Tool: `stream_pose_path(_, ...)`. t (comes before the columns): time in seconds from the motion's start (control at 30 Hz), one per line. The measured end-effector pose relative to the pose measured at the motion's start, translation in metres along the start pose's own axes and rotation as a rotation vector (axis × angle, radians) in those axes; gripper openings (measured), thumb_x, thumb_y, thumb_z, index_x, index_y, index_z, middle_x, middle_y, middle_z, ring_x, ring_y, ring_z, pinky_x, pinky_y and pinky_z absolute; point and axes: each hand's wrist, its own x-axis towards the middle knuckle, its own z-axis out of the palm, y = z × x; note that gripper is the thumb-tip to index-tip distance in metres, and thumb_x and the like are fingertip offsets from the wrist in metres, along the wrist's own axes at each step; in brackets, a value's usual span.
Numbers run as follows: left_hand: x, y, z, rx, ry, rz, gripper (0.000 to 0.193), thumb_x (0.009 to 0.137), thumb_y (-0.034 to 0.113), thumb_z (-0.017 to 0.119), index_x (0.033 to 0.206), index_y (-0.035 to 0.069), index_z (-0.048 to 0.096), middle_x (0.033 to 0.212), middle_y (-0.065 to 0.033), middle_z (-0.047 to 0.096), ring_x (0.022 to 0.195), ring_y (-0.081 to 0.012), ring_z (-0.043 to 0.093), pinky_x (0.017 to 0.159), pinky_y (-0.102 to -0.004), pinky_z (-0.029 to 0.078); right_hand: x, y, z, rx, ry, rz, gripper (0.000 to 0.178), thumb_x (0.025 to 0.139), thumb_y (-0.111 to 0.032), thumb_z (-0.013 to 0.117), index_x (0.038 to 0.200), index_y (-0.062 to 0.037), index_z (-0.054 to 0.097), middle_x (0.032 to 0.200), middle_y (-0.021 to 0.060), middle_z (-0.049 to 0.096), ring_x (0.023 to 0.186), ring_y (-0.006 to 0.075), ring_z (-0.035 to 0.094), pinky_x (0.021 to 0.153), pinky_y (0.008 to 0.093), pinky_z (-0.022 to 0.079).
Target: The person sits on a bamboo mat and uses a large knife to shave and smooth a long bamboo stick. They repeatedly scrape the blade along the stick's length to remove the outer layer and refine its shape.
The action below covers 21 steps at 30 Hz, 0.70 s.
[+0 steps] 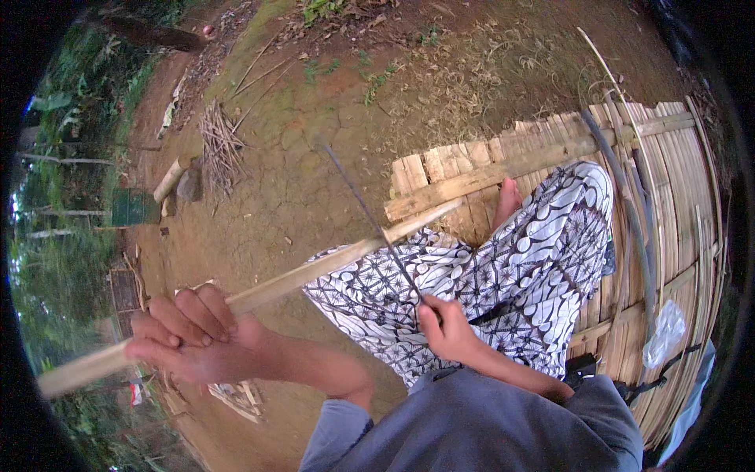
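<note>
While the left fingers (189, 313) wrapped the stick (307, 267), the right fingers (451, 316) clasped a knife (401, 264) across it; ahead of them, its tip (439, 213) appeared pared, the rest unfinished.

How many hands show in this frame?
2: the left hand, gripping the pale strip at lower left; the right hand, below and right of centre, holding the dark blade.

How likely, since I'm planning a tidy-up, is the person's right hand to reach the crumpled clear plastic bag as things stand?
Probably not: the right hand grips a long, thin, dark tool, and the leg in black-and-white patterned cloth lies between that hand and the bag.
</note>
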Motion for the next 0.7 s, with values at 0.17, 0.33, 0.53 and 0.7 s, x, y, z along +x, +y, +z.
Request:
stream_pose_path(0.17,0.009,0.001,-0.004,-0.039,-0.058,-0.010,0.045,0.097,0.045,0.023,0.066,0.012,0.031,0.049,0.0005,0.026,0.035,-0.0072,0.016,0.031,-0.0220,0.015,-0.011,-0.044,-0.001,0.059,-0.089,0.013,0.033,0.092,-0.026,0.047,0.085,0.0050,0.053,0.048,0.0151,0.046,0.043,0.0240,0.050,0.044,0.0380,0.038)
stream_pose_path(0.33,-0.003,-0.007,0.017,-0.025,-0.008,0.019,0.045,0.096,0.046,0.024,0.066,0.012,0.030,0.049,0.0006,0.025,0.035,-0.0071,0.016,0.031,-0.0216,0.015,-0.010,-0.077,-0.008,-0.063,-0.190,-0.187,0.030,0.089,-0.024,0.049,0.083,0.0048,0.052,0.051,0.0223,0.050,0.050,0.0393,0.055,0.047,0.0405,0.042)
stream_pose_path(0.53,-0.002,-0.007,0.020,0.038,0.085,0.008,0.043,0.097,0.044,0.027,0.067,0.013,0.031,0.049,0.0016,0.024,0.034,-0.0068,0.015,0.030,-0.0208,0.014,-0.008,-0.014,0.005,0.085,0.046,0.011,0.031,0.091,-0.023,0.047,0.080,0.0046,0.054,0.049,0.0153,0.047,0.042,0.0234,0.049,0.043,0.0364,0.038)
stream_pose_path(0.7,-0.005,-0.019,0.023,0.047,0.141,0.016,0.042,0.096,0.044,0.029,0.067,0.015,0.030,0.047,0.0023,0.023,0.034,-0.0055,0.014,0.030,-0.0196,0.013,-0.014,-0.049,0.002,0.155,-0.108,-0.002,0.031,0.092,-0.025,0.046,0.084,0.0043,0.053,0.046,0.0148,0.044,0.040,0.0255,0.048,0.043,0.0376,0.037)
